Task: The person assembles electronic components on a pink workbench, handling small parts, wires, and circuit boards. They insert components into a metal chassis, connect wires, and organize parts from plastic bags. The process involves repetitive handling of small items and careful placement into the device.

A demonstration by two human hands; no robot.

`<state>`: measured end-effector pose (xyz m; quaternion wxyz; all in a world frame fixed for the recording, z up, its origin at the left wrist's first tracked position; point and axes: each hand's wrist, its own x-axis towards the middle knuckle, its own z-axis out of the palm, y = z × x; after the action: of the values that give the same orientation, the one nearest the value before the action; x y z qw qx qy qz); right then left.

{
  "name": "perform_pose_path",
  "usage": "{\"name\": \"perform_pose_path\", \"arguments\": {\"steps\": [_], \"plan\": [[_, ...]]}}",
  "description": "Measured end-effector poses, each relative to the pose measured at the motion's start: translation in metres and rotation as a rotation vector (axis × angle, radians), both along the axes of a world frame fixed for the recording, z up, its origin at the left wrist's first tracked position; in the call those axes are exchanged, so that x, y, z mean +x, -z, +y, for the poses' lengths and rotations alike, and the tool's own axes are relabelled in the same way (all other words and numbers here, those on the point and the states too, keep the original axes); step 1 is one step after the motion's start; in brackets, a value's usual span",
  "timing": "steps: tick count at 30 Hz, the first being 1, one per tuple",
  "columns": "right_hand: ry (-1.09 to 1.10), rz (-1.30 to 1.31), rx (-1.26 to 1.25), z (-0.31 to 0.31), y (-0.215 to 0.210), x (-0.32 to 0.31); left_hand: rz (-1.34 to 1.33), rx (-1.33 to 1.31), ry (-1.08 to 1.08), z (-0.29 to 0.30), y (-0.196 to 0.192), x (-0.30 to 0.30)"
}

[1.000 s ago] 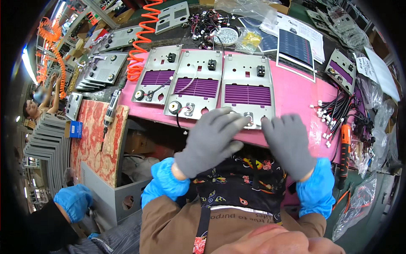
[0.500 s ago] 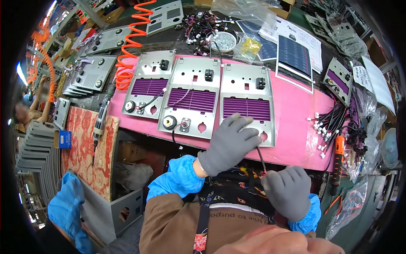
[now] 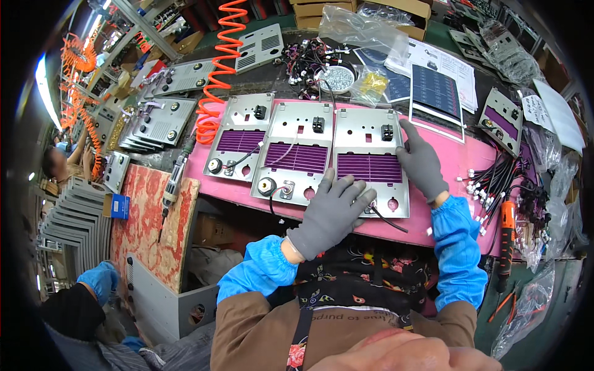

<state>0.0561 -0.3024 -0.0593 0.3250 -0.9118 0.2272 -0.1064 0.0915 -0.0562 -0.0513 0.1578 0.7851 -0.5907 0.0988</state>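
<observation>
Handling the rightmost panel (image 3: 371, 148)

Location: third of three metal panels in a row, flat on a pink sheet (image 3: 470, 148) over the dark counter (image 3: 257, 81); purple slats across its middle, black block near its top.

Left hand (image 3: 328, 216): one, grey glove, blue sleeve cover. Lies over the panel's lower left corner, fingers slightly spread; cannot tell whether its grip pinches anything beneath.

Right hand (image 3: 422, 166): one, matching glove and cover. Set at the panel's right edge, fingers toward the upper end; cannot tell whether its grip pinches the edge.

Black cable (image 3: 390, 221): one, running past the panel's lower edge.

Neighbours: middle panel (image 3: 291, 133), just beside; left panel (image 3: 235, 119), beyond it.

Around: orange coiled hose (image 3: 226, 65), upper left; white dish (image 3: 344, 92) of small silvery pieces, beyond the panels; white-plugged cables (image 3: 492, 179), right; power screwdriver (image 3: 171, 191), left.
</observation>
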Motion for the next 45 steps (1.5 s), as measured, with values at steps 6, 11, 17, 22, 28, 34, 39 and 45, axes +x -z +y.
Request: {"name": "perform_pose_path", "arguments": {"steps": [6, 11, 17, 22, 28, 34, 39, 45], "plan": [[-0.061, -0.101, 0.003, 0.002, 0.007, -0.035, 0.369, 0.04, 0.284, 0.014, -0.032, 0.021], [0.061, -0.117, -0.138, -0.036, -0.024, -0.004, 0.309, -0.158, -0.049, -0.042, -0.06, 0.124], [0.145, -0.36, -0.105, -0.071, 0.011, 0.068, -0.057, 0.013, -0.361, -0.136, -0.025, 0.167], [0.116, -0.531, -0.149, -0.079, 0.039, 0.071, 0.106, -0.002, -0.344, -0.156, 0.001, 0.187], [0.178, -0.494, 0.916, -0.088, 0.019, 0.064, 0.548, -0.495, -0.167, -0.161, 0.011, 0.17], [0.09, -0.44, 1.353, -0.106, 0.031, 0.069, 0.851, -0.6, -0.001, -0.168, 0.01, 0.162], [-0.032, -0.428, 1.624, -0.108, 0.034, 0.067, 0.955, -0.72, 0.091, -0.17, 0.003, 0.155], [0.015, -0.517, 1.049, -0.096, 0.015, 0.062, 1.231, -0.525, -0.063, -0.169, 0.008, 0.158]]}}
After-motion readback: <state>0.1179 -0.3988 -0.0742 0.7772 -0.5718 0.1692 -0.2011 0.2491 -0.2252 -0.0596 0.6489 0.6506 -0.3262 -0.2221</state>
